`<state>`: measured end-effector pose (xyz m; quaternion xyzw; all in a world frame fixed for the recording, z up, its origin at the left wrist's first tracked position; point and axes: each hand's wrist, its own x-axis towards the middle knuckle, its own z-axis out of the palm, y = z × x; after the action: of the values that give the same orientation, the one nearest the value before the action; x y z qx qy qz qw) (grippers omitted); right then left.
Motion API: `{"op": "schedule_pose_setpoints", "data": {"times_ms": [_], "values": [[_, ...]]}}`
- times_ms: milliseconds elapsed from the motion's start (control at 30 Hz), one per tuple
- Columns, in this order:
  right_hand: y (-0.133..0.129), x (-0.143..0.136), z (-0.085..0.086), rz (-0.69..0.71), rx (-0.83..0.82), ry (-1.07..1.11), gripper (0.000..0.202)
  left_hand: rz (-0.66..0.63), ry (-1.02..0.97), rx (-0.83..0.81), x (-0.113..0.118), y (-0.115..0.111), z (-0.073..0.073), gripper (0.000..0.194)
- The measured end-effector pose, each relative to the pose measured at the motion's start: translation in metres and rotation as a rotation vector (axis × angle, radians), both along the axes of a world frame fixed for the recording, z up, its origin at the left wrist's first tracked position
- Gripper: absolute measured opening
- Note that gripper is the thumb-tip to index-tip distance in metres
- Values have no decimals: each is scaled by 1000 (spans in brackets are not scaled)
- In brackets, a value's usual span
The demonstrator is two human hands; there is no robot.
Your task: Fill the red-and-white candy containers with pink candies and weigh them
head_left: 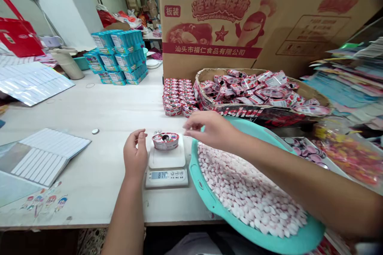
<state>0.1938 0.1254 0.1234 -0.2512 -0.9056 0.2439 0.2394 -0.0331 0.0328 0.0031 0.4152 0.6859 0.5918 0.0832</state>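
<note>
A small oval pink-and-white printed tin [165, 142] with a dark round hole in its top sits on the white digital scale [167, 159], whose display reads 87.4. Just left of the tin, my left hand [136, 155] is raised with loosely curled fingers apart and nothing visible in them. To the tin's upper right, my right hand [208, 127] hovers near the rim of the turquoise basin [200, 191]. Its thumb and fingertips come together in a pinch; whatever they hold is too small to make out. White and pale pink candies [248, 191] fill much of the basin, partly behind my right forearm.
Rows of similar tins [179, 95] stand before a large carton [215, 16]. A cut-down box [209, 105] holds many loose tins. Round lids [306, 151] and bagged candy [353, 151] lie right. Blue boxes [119, 55], sticker sheets [50, 155] and one lid [95, 131] are left.
</note>
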Motion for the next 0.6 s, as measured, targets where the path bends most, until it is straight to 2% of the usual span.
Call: {"op": "schedule_pose_setpoints", "data": {"times_ms": [133, 200, 267, 367, 467, 533, 600], "values": [[18, -54, -25, 119, 23, -55, 7, 3, 12, 1, -3, 0, -1, 39], [22, -67, -36, 150, 35, -114, 9, 3, 19, -9, -4, 0, -2, 39], [23, -67, -39, 171, 51, -126, 10, 10, 23, -18, -5, 0, -2, 38], [24, -41, -27, 167, 116, -55, 13, 19, 21, -19, -4, -1, 0, 38], [42, 8, 1, 67, 244, -34, 20, 42, -8, -11, -2, -2, 3, 37], [67, 44, 19, -172, 339, -78, 23, 78, -47, -8, -1, -3, 4, 36], [100, 76, 29, -474, 305, -195, 27, 110, -80, -12, -1, -2, 4, 35]]}}
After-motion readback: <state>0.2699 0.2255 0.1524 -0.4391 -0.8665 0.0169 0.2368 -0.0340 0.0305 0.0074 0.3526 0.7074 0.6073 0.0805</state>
